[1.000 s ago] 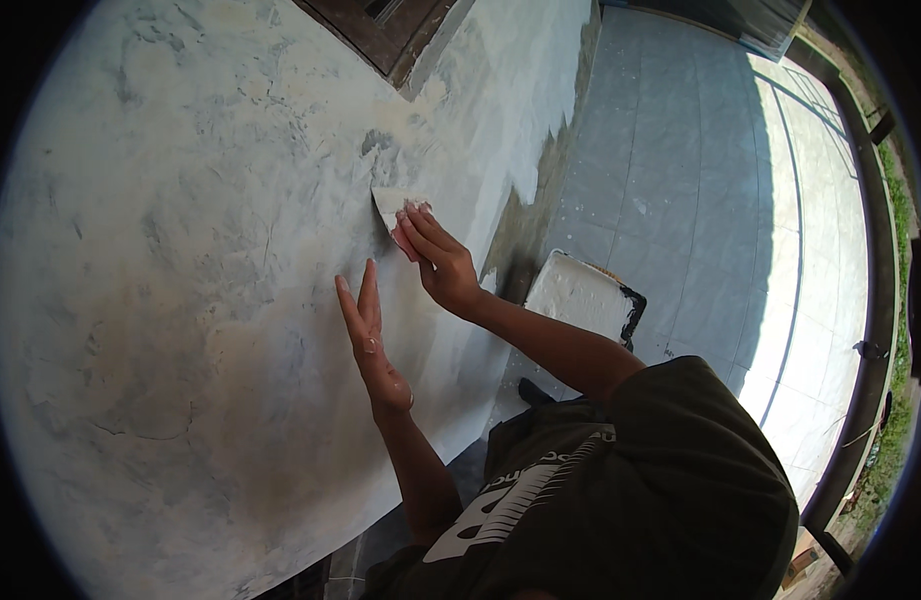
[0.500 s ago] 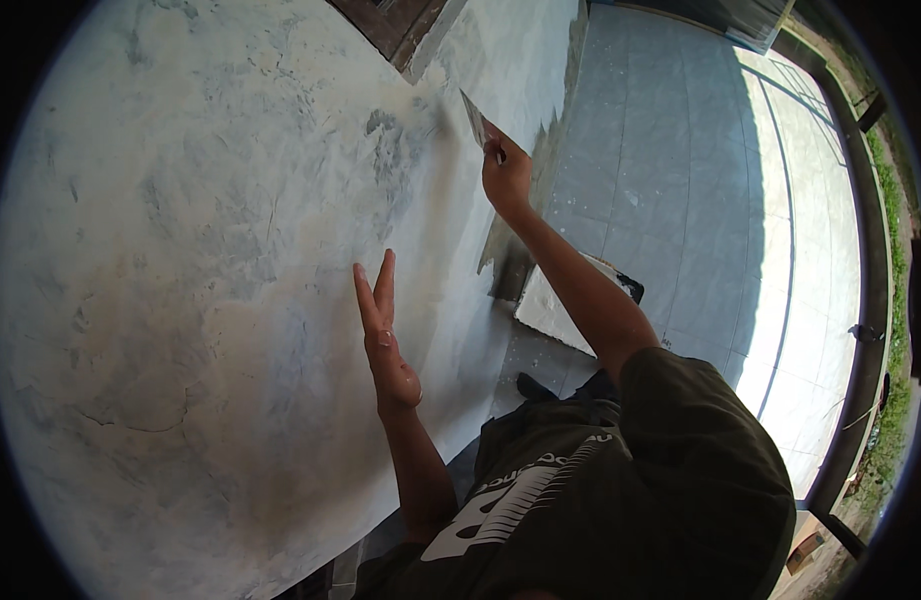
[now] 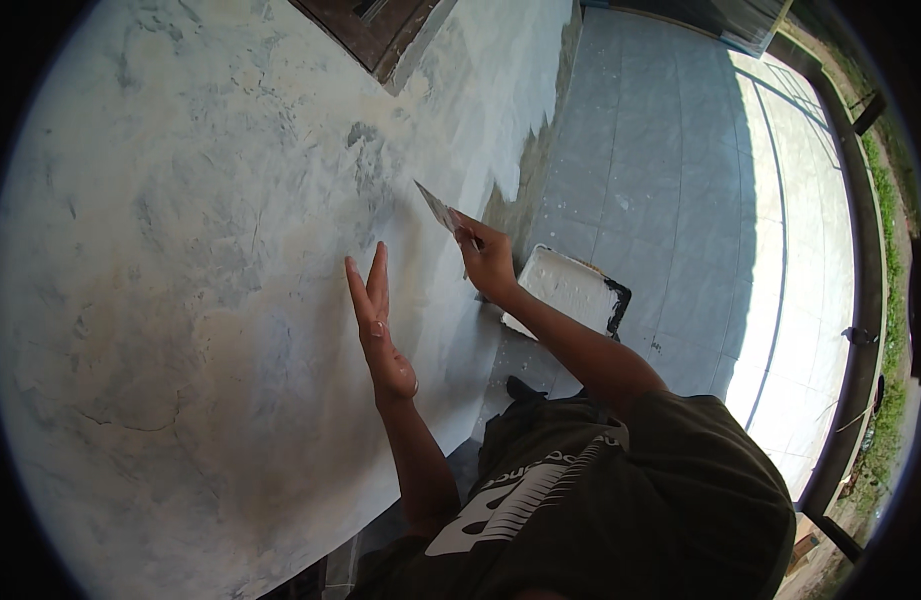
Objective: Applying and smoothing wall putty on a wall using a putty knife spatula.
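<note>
A mottled white and grey wall (image 3: 210, 290) fills the left side, smeared with pale, patchy plaster. My right hand (image 3: 487, 262) is closed round a flat-bladed putty knife (image 3: 438, 205), its thin blade pointing up and left toward the wall. Whether the blade touches the surface cannot be told. Lower and to the left, my left hand (image 3: 382, 335) is stretched out with its fingers straight and spread, holding nothing. It is next to the wall; contact is unclear from this angle.
On the grey tiled floor (image 3: 660, 180) lies a white-smeared tray (image 3: 565, 285) with a dark edge, partly behind my right forearm. A dark wooden frame (image 3: 375, 35) juts from the wall at the top. A dark low border (image 3: 873, 260) runs along the right.
My right hand has come nearer and to the left with the putty knife, uncovering more of the tray. My left hand has barely shifted and stays open.
</note>
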`<state>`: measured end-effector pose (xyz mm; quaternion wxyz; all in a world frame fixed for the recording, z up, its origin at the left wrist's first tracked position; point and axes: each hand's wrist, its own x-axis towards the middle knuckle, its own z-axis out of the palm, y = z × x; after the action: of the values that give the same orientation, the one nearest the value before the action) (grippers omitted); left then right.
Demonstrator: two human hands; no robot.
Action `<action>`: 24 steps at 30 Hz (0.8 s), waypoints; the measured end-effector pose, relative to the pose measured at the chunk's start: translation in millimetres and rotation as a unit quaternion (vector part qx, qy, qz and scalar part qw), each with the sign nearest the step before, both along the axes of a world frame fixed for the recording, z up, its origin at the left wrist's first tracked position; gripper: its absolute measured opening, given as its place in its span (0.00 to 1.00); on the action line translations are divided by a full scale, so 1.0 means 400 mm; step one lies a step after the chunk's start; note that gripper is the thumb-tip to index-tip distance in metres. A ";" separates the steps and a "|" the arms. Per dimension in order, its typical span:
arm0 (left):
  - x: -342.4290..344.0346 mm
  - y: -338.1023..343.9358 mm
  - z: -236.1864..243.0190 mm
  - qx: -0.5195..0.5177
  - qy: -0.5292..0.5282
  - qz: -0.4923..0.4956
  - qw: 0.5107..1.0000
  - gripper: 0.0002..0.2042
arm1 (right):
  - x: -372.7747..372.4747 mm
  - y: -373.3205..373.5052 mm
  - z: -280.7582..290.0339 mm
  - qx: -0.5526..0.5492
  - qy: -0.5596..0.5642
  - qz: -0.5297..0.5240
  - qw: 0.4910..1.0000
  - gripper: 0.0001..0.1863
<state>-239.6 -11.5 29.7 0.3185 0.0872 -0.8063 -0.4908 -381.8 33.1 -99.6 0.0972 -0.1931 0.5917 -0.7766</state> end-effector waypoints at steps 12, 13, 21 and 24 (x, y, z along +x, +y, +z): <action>0.038 -0.007 0.024 -0.020 0.012 -0.059 0.998 0.38 | 0.185 0.049 -0.037 0.020 0.456 0.124 0.881 0.27; 0.042 -0.013 0.024 -0.031 0.011 -0.065 0.997 0.38 | 0.219 0.093 -0.078 0.027 0.427 0.134 0.894 0.27; 0.048 -0.005 0.012 -0.012 0.008 -0.078 0.997 0.36 | 0.014 0.049 0.015 0.030 0.301 -0.067 0.951 0.28; 0.049 0.015 0.005 -0.010 -0.002 -0.056 0.998 0.36 | -0.090 -0.055 0.124 -0.053 0.242 -0.130 0.960 0.26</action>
<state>-220.0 -5.5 31.9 0.2896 0.0396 -0.8156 -0.4994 -417.7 11.3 -50.1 -0.1612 -0.3014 0.5760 -0.7426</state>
